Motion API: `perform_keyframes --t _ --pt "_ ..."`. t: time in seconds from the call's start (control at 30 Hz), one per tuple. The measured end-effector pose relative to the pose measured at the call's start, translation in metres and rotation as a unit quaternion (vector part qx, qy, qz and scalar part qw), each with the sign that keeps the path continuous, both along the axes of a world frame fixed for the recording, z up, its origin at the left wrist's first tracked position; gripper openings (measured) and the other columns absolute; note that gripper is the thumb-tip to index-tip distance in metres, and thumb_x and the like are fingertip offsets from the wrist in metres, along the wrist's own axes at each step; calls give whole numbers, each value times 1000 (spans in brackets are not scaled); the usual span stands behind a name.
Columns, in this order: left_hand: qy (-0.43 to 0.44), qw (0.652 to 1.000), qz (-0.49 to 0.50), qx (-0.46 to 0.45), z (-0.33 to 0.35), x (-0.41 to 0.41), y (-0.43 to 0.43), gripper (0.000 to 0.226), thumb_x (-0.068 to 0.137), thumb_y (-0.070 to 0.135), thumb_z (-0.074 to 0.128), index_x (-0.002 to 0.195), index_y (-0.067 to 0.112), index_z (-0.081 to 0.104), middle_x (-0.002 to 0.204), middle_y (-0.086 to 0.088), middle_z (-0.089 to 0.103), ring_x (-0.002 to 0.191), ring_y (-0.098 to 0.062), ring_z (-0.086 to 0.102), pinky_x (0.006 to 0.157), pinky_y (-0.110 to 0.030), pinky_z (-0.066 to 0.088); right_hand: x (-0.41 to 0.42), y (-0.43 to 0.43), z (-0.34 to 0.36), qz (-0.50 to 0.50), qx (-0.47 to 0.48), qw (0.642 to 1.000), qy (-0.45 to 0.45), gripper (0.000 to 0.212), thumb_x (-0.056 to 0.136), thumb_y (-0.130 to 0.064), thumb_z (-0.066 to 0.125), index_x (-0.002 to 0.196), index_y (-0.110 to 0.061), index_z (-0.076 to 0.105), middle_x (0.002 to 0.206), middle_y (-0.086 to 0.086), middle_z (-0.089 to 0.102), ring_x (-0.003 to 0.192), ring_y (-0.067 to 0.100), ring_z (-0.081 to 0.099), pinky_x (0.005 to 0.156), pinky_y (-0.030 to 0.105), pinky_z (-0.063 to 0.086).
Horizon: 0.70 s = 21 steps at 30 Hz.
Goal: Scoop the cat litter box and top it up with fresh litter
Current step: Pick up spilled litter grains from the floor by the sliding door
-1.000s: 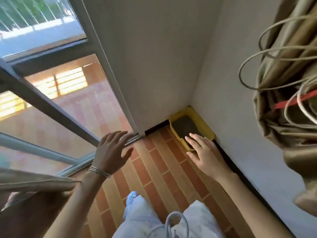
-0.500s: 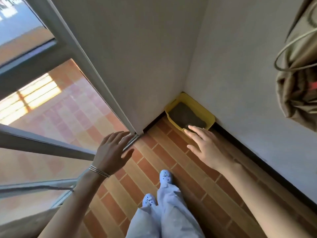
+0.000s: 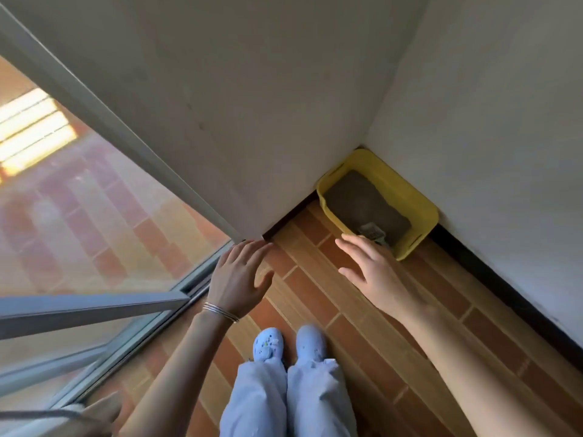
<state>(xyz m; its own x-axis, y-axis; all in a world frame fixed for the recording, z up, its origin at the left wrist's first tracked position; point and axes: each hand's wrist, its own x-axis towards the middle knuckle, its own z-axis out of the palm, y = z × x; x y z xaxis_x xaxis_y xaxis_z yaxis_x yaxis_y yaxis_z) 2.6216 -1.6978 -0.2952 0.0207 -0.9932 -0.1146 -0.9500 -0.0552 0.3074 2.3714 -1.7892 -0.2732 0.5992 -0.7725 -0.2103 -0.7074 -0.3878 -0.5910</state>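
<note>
**Standing over corner litter box, both hands empty**

Standing on the brick-pattern tile floor (image 3: pixel 318 288), the person faces a room corner. Head view looks straight down: pale blue trousers (image 3: pixel 284 402) and light blue clogs (image 3: pixel 268 343) at bottom centre, feet side by side.

Litter box (image 3: pixel 422 209): yellow plastic tub, tucked into the corner where the two white walls (image 3: pixel 252 105) meet, touching or just short of both; dark skirting runs behind it. Slot handles show on the rim. Dark grey litter (image 3: pixel 356 200) fills the bottom. A small scoop (image 3: pixel 370 232) lies on the litter at the near end, pale slotted head; the handle end is partly hidden by fingertips.

Right hand (image 3: pixel 369 269): palm down, fingers spread and straight, holding nothing. It hovers over the floor just in front of the box; fingertips overlap the box's near rim in view, contact cannot be told.

Left hand (image 3: pixel 236 275): also flat and spread, empty, thin metal bangles (image 3: pixel 220 311) at the wrist. Fingertips sit near the foot of the grey door frame (image 3: pixel 126 137), next to the wall's end.

Glass door (image 3: pixel 79 216) takes the left side, tiled terrace with sun patches visible through it. Sliding track (image 3: pixel 195 282) runs under the left wrist.
</note>
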Motion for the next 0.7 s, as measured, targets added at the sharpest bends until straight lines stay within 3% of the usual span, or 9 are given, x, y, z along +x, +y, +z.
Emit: perform_keyframes --t 0.17,0.27,0.4,0.53,0.7 --pt "-7 1000 -20 13 -166 16 -19 54 85 49 39 129 22 53 127 -1 59 118 -23 53 99 -41 42 13 -7 -166 -24 43 999 -9 50 91 -16 55 138 -13 39 146 2 32 130 5 28 99 4 13" --pt "-25 998 -58 28 -263 24 -16 55 85 50 37 128 21 54 127 -2 59 120 -23 53 101 -41 40 16 0 -264 -30 63 998 7 51 92 -21 54 140 -18 36 148 -4 29 133 5 27 100 8 17" --pt "-25 996 -81 27 -373 30 -15 54 86 50 39 130 21 52 128 -1 58 121 -20 52 103 -39 37 18 4 -378 -22 91 996 4 53 92 -18 54 141 -17 34 148 -4 27 125 -3 21 93 -7 6" --pt "-15 996 -89 15 -451 29 -14 53 87 49 42 132 22 50 130 1 56 123 -18 49 104 -36 34 26 3 -461 -24 96 995 -13 51 90 -15 58 138 -13 39 145 -2 31 128 0 28 94 -7 8" --pt "0 994 -106 -17 -514 26 -15 53 87 48 45 132 22 51 132 2 55 126 -17 47 107 -37 32 37 -3 -529 -28 81 996 -25 53 91 -19 56 140 -18 35 138 -19 21 126 -6 22 89 -10 8"
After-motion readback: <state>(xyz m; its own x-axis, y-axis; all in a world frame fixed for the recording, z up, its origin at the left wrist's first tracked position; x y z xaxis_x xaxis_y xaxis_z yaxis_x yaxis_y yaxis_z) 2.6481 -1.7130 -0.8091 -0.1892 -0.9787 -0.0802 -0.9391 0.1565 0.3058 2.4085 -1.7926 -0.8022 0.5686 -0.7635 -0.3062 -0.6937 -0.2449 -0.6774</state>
